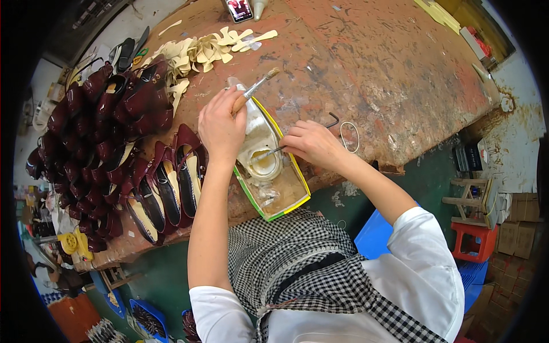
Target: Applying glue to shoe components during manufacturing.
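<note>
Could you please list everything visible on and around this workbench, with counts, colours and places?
Workbench: one, worn reddish-brown, filling the upper middle.
Shoe uppers: a large pile, too many to count, dark burgundy, left side of the bench.
Insole cut-outs: a heap, cream, top of the bench.
Glue tray: one, green and yellow rim, near bench edge.
Glue pot: one, round, pale, inside the tray.
Brush: one, wooden handle, in the left hand.
Metal tool: one, thin, grey, in the right hand, tip at the pot.
Stool: one, red, right floor.
Left hand: above the tray.
Right hand: right of the tray.
</note>
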A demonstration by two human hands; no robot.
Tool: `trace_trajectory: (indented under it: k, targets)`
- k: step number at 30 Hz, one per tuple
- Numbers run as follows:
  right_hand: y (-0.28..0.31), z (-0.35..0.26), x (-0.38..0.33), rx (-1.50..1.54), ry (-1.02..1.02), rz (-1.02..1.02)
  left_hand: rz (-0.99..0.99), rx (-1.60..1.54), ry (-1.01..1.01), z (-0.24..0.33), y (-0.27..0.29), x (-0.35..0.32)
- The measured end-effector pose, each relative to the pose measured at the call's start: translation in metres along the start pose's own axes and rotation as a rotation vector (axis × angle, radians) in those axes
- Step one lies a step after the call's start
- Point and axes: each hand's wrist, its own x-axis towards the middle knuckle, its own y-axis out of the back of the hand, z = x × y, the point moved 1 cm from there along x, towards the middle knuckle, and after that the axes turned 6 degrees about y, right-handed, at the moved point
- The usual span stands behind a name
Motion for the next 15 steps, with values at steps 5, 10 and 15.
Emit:
trace_trajectory:
  k: [5,10,15]
  targets:
    - [0.004,-0.006,0.006,-0.164,0.048,0.075,-0.003,-0.024,0.004,0.000,0.000,-0.001]
    - [-0.007,0.000,0.000,-0.056,0.022,0.020,0.008,-0.011,-0.017,-0.001,0.000,-0.001]
    - [0.001,-0.005,0.003,0.030,-0.012,0.047,0.010,0.016,-0.023,0.000,0.002,-0.001]
